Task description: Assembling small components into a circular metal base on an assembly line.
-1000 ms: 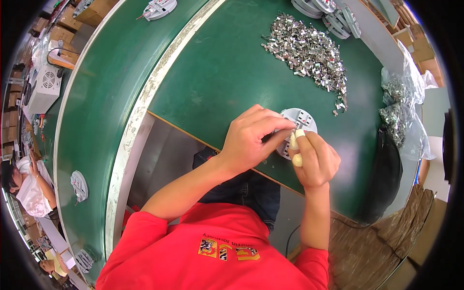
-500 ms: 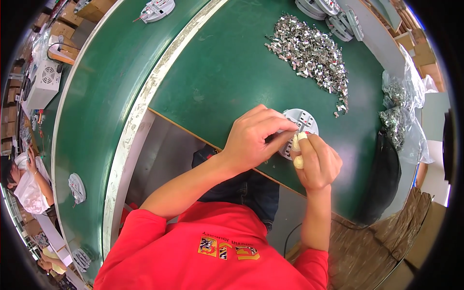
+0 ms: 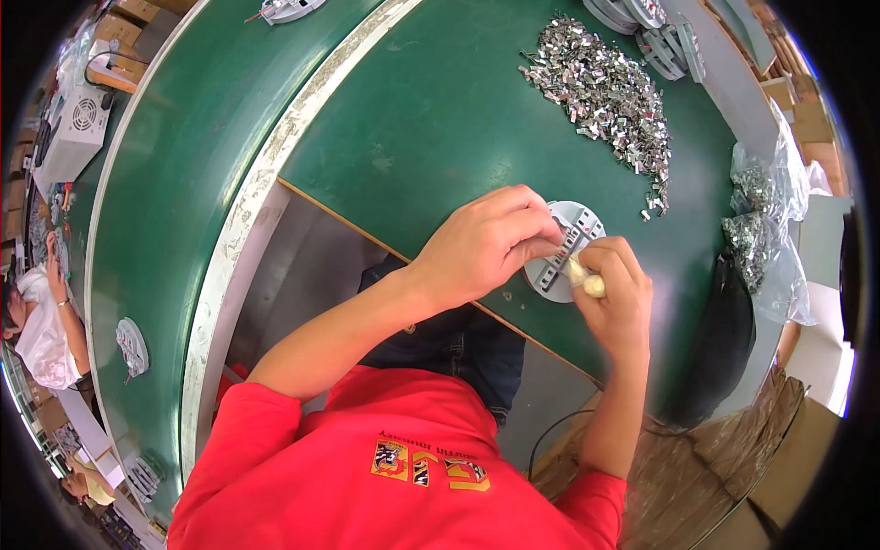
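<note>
Your left hand (image 3: 495, 240): reaches over the left edge of the disc, thumb and fingers bent toward one another; you cannot tell from this view whether a small piece sits between the tips.
Your right hand (image 3: 619, 289): curls at the disc's right edge, with yellow covers (image 3: 594, 286) on its fingertips; its grip is hidden, so whether it holds anything cannot be told.
Disc (image 3: 560, 266): round, pale grey, with dark slots; it lies on the green table (image 3: 403, 137) between your hands, close to the near edge.
Metal pieces (image 3: 605, 96): a loose silvery heap at the far right, well apart from your hands.
Stacked discs (image 3: 665, 48): grey, beyond the heap at the far right corner.
Clear bag (image 3: 775, 229): at the table's right side, silvery pieces inside.
Black bundle (image 3: 720, 353): nearer you than the clear bag.
Belt (image 3: 174, 192): green, left of a pale rail (image 3: 266, 167), bearing more grey discs (image 3: 133, 346).
Co-worker (image 3: 50, 330): seen at the far left, beyond the belt.
</note>
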The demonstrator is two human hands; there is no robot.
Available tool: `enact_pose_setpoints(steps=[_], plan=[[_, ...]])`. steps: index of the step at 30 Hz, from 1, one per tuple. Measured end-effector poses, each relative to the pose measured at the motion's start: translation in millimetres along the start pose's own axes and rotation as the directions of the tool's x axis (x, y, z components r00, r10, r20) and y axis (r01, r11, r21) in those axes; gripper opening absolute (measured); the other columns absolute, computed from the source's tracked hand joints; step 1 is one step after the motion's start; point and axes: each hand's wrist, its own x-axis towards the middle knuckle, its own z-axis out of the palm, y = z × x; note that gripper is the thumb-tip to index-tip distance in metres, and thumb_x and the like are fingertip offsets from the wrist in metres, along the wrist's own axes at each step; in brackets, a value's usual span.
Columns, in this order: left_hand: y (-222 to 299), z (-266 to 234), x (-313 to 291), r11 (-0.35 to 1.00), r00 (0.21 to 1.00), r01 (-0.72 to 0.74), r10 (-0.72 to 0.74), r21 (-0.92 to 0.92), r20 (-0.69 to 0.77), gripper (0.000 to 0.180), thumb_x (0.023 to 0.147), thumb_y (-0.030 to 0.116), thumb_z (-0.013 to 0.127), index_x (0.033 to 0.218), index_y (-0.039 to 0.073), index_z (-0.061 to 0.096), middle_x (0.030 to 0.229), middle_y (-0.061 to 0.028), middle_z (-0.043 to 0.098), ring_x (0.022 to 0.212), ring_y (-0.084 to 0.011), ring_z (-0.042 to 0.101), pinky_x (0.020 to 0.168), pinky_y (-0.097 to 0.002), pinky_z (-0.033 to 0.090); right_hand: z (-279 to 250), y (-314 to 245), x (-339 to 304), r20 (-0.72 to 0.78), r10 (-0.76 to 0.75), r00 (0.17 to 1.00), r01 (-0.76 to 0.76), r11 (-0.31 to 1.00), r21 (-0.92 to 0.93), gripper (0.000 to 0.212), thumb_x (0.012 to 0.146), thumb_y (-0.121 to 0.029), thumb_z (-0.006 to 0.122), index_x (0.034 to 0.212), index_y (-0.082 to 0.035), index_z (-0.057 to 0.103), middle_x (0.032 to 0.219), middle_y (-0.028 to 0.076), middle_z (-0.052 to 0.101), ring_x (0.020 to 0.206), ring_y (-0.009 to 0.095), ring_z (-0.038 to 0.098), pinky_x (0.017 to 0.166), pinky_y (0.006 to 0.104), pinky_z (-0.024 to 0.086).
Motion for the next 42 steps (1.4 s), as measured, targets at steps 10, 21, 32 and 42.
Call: enact_pose_setpoints(steps=[10,21,32,42], plan=[[-6,-4,-7,0.999,0.999,-0.036,0.036,0.016,0.021,0.013,0.086,0.008,0.08,0.098,0.01,0.075,0.098,-0.0024,0.07,0.09,-0.0235,0.066,0.077,-0.0353,0.054,2,-4,9,0.154,-0.008,0.988,-0.004,0.997,0.073,0.027,0.075,0.004,0.074,0.097,-0.004,0.062,0.096,0.011,0.064,0.073,0.034,0.066,0.063,0.0418,0.054],[-3,3,-9,0.989,0.992,-0.123,0.123,0.081,0.01,0.013,0.084,0.004,0.081,0.094,0.008,0.074,0.101,-0.0019,0.072,0.086,-0.0229,0.065,0.073,-0.0343,0.054,-5,-40,28,0.291,0.119,0.949,-0.056,0.975,-0.215,0.012,0.083,-0.002,0.071,0.089,-0.002,0.061,0.09,0.015,0.062,0.075,0.04,0.066,0.064,0.048,0.054],[16,-3,3,0.982,0.997,0.037,-0.048,0.187,0.052,0.015,0.089,0.027,0.081,0.09,0.013,0.075,0.098,0.0008,0.07,0.092,-0.0206,0.061,0.085,-0.0365,0.041,-10,-20,1,-0.409,0.075,0.91,0.233,0.723,0.65,0.038,0.097,-0.034,0.07,0.082,-0.004,0.052,0.08,0.009,0.054,0.054,0.017,0.05,0.049,0.0305,0.039],[4,-6,-3,0.968,0.992,0.094,-0.111,0.234,0.058,0.015,0.088,0.03,0.081,0.089,0.017,0.076,0.093,0.0026,0.067,0.089,-0.019,0.059,0.082,-0.0357,0.038,43,-22,8,-0.37,0.168,0.914,0.328,0.233,0.916,0.054,0.108,-0.051,0.051,0.083,-0.003,0.047,0.078,0.009,0.047,0.05,0.009,0.035,0.046,0.0263,0.031]])
